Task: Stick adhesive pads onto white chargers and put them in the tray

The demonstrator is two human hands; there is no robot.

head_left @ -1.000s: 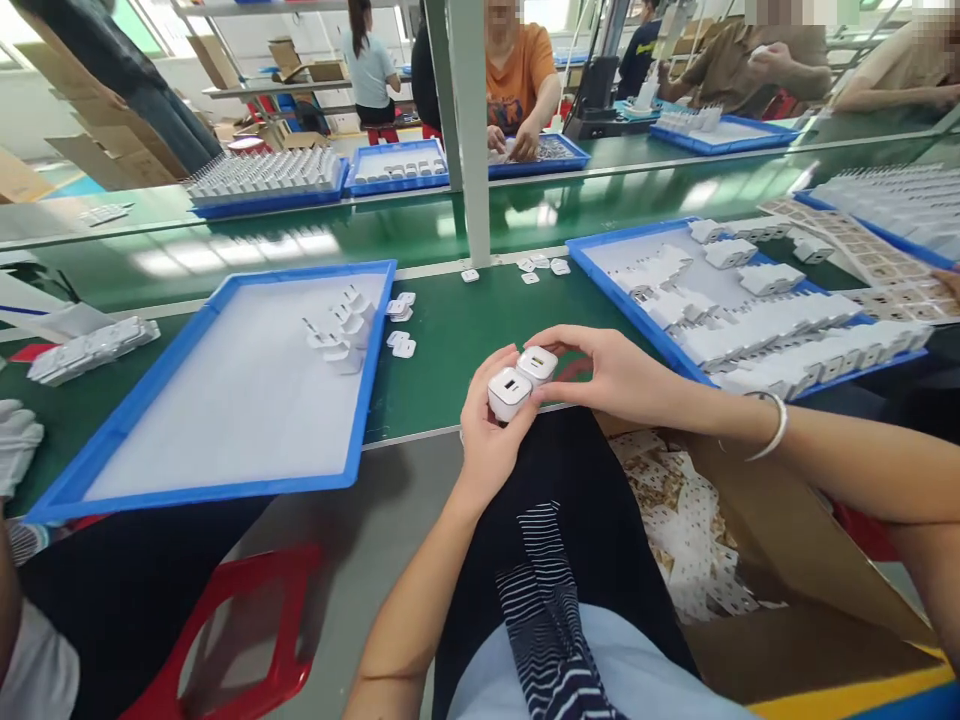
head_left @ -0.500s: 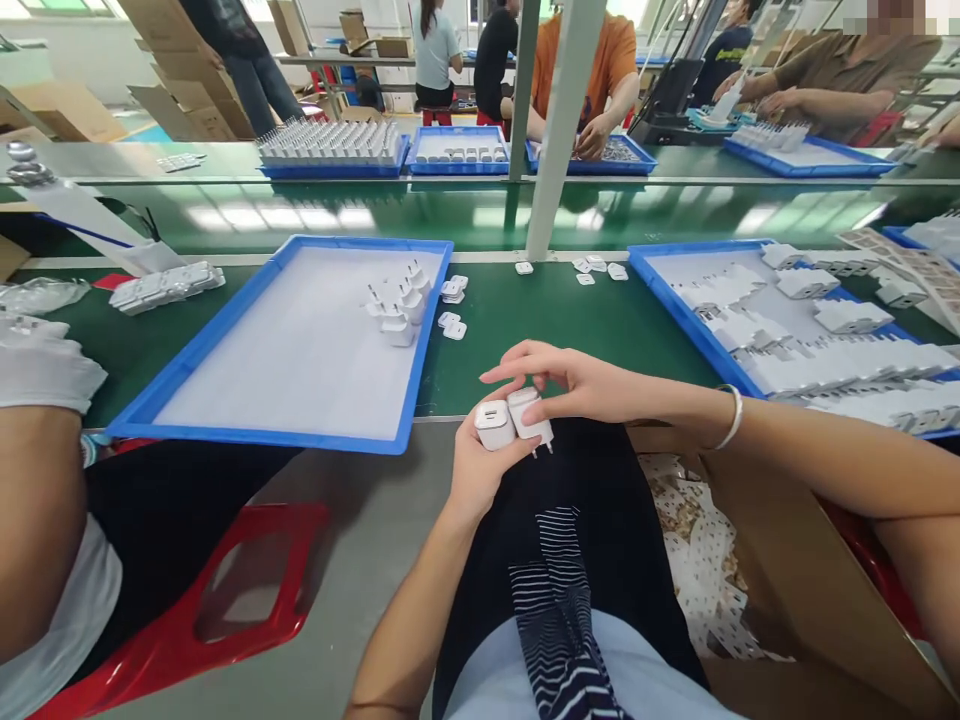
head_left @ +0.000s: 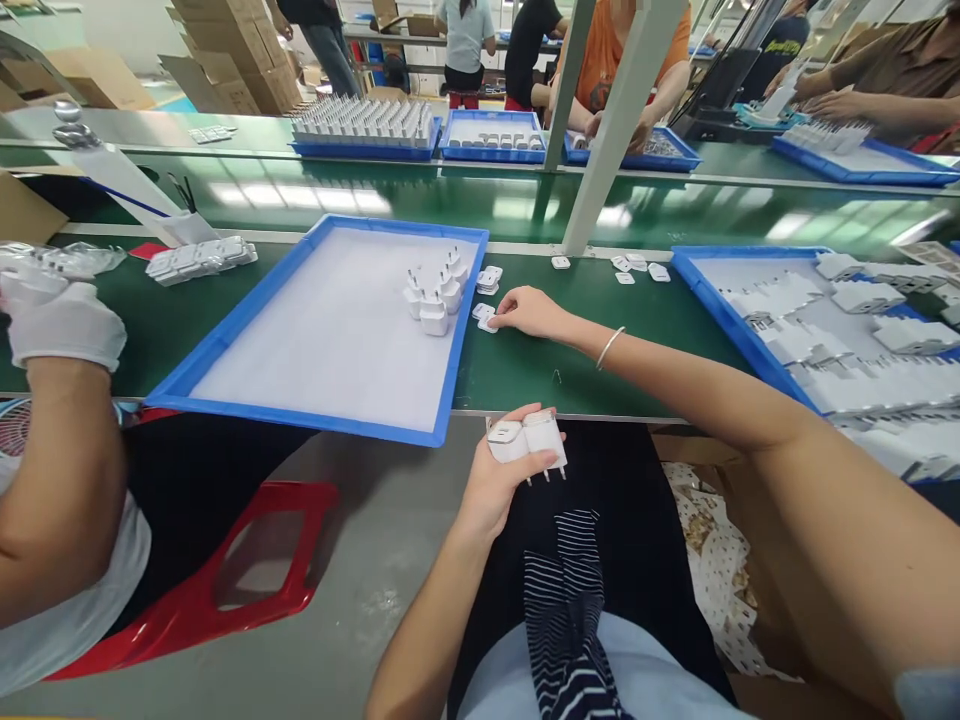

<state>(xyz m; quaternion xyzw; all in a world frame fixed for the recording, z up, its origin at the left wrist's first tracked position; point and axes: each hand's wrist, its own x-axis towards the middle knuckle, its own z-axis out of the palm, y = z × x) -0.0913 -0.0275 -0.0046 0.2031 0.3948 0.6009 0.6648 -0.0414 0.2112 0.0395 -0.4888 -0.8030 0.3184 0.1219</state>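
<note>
My left hand (head_left: 487, 488) is wrapped round two white plug chargers (head_left: 543, 436) side by side over my lap, their metal pins pointing down. One shows a port slot in its face. On the green table, my right hand (head_left: 529, 312) has its fingertips pinched at a small white square cover (head_left: 488, 325) in a little group beside the tray's right edge. Just behind lies another small stack of white covers (head_left: 490, 279). Several white chargers (head_left: 434, 316) stand pins up in the right part of the blue-rimmed tray (head_left: 442, 405).
More covers (head_left: 637, 262) lie near the metal post (head_left: 611, 130). At the right, a second blue tray (head_left: 739, 325) holds rows of white chargers. A co-worker's gloved hand (head_left: 67, 325) is at the left. An open cardboard box (head_left: 795, 560) stands by my right leg.
My right hand has left the chargers and reached forward to the covers on the table. My left hand keeps both chargers, now tilted. The view has shifted, moving the scene rightward.
</note>
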